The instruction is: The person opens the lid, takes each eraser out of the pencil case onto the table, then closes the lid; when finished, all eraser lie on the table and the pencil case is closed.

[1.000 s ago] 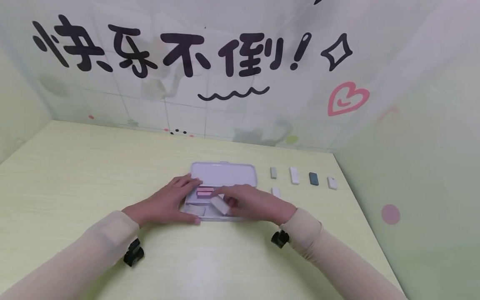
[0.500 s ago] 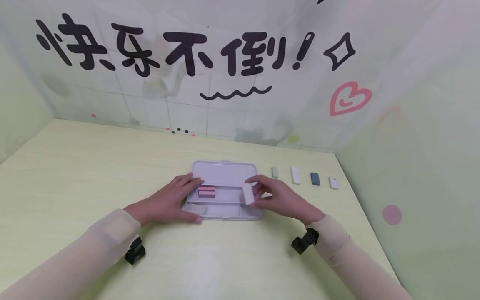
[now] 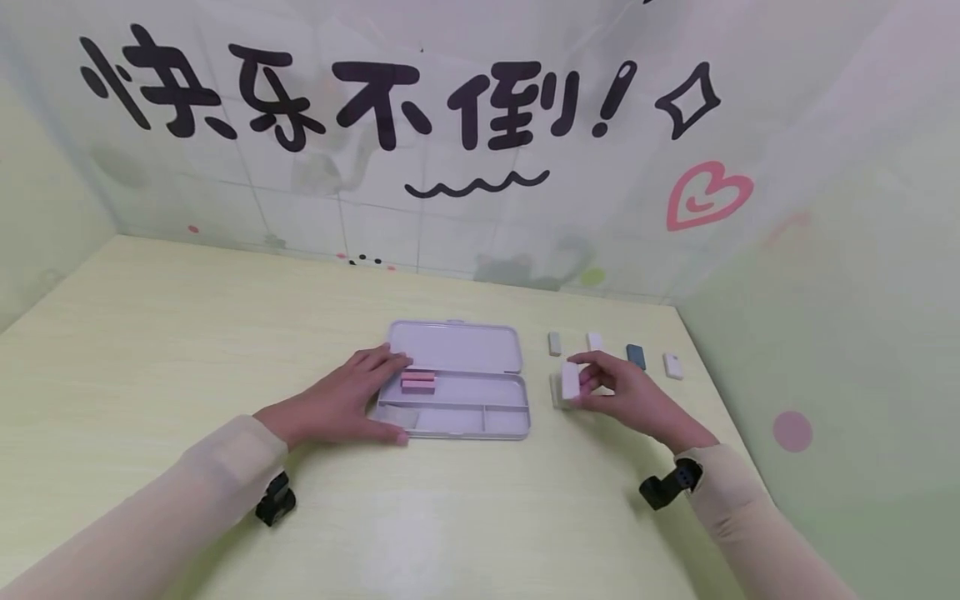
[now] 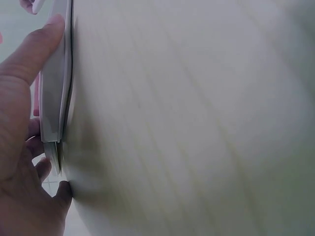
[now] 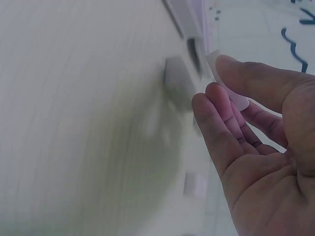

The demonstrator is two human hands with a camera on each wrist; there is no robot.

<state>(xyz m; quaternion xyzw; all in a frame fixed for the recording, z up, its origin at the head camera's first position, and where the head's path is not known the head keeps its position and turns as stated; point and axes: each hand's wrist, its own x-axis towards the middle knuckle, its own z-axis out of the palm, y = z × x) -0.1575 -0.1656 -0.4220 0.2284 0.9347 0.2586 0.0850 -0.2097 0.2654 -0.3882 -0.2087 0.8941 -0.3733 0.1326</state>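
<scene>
Left hand (image 3: 337,407), fingers spread, seems to steady the case (image 3: 468,389) against its thumb. Lying block (image 3: 556,391) just left of right hand (image 3: 628,392), whose fingertips pinch the held block (image 3: 571,379); light grip, clear of neighbour, should serve.

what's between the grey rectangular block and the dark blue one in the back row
A white rectangular block, partly hidden by the right hand in the head view.

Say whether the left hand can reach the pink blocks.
Likely yes: the left hand holds the lilac case close beside the pink blocks, and nothing covers them, though its grip may need easing.
</scene>
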